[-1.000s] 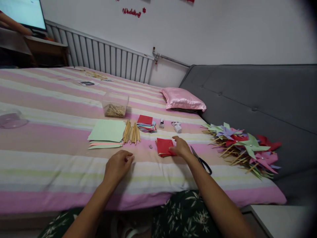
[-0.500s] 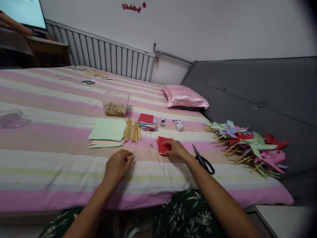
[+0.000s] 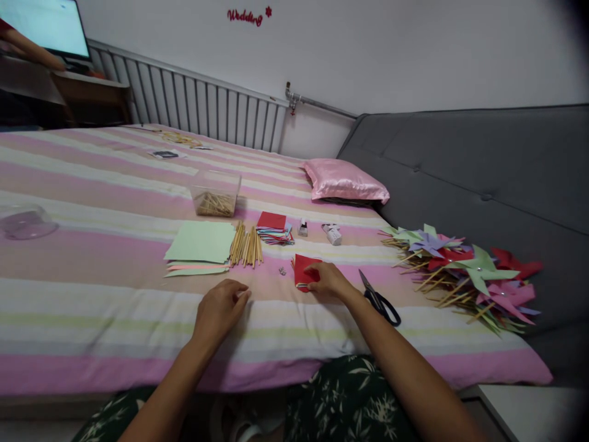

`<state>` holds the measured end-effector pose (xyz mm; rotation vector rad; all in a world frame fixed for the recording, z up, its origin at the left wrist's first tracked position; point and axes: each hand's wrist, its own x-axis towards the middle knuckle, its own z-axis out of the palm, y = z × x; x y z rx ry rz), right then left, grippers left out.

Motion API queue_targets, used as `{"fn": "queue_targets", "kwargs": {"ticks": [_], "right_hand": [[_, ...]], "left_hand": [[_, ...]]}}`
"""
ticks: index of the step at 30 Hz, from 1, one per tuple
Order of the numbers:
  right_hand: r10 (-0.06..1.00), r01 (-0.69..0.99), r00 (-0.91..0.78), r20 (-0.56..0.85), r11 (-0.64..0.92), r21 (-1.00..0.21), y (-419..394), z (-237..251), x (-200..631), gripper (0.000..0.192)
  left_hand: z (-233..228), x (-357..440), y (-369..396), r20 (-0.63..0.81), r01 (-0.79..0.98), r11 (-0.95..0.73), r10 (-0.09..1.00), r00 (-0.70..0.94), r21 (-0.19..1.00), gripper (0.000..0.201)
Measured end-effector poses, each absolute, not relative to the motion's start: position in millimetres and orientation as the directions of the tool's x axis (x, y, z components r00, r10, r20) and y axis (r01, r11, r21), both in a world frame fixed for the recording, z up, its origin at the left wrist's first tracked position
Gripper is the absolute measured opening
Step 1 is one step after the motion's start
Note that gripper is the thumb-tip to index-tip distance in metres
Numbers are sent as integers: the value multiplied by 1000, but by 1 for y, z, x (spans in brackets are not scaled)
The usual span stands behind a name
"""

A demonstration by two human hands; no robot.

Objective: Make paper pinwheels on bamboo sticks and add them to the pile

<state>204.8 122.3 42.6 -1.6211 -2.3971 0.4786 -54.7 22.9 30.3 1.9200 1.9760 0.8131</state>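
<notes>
Two hands low near bed's front edge: right hand [image 3: 329,281] pinching flimsy red paper squares [image 3: 304,271] by their edge; left hand [image 3: 219,309] loosely curled, empty

A single head-worn camera looks forward and down, from near, across the striped bed [image 3: 115,307].

A home bedroom: a bed [image 3: 92,202] with striped sheet, a pink pillow [image 3: 345,182], a radiator [image 3: 193,110], a grey sofa [image 3: 483,166].
</notes>
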Motion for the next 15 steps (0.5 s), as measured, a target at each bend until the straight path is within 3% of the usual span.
{"fn": "queue_targets", "kwargs": {"ticks": [7, 15], "right_hand": [[943, 858, -331, -30, 288, -424, 122, 44, 204, 50], [960, 872, -280, -16, 247, -421, 121, 43, 200, 52]], "left_hand": [[30, -55, 23, 194, 828, -41, 977, -83, 559, 28], [30, -54, 22, 194, 831, -35, 977, -89, 555, 28]]}}
